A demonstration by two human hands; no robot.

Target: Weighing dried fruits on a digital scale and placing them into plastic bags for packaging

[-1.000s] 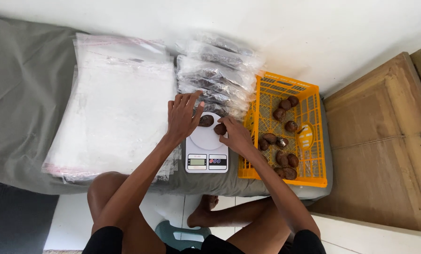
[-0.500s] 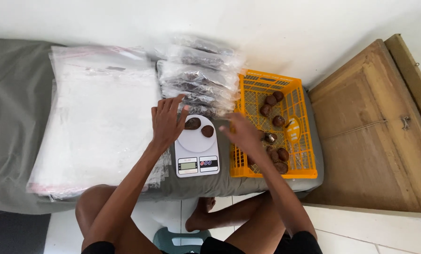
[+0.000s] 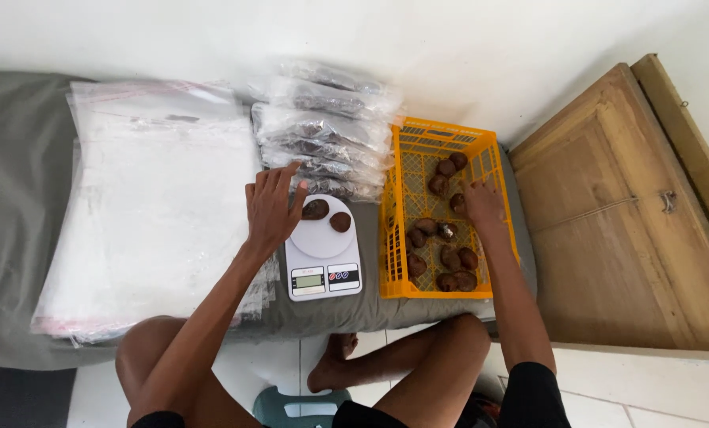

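Nearest, the small white digital kitchen scale [image 3: 323, 260] carries two dark brown rounded lumps [image 3: 327, 215]. The left hand [image 3: 270, 209] lies flat, fingers spread, touching one. The right hand [image 3: 481, 202] reaches into the orange plastic lattice crate [image 3: 394, 238] among more lumps; its grip cannot be told. Beyond, stacked clear filled bags [image 3: 323, 131].
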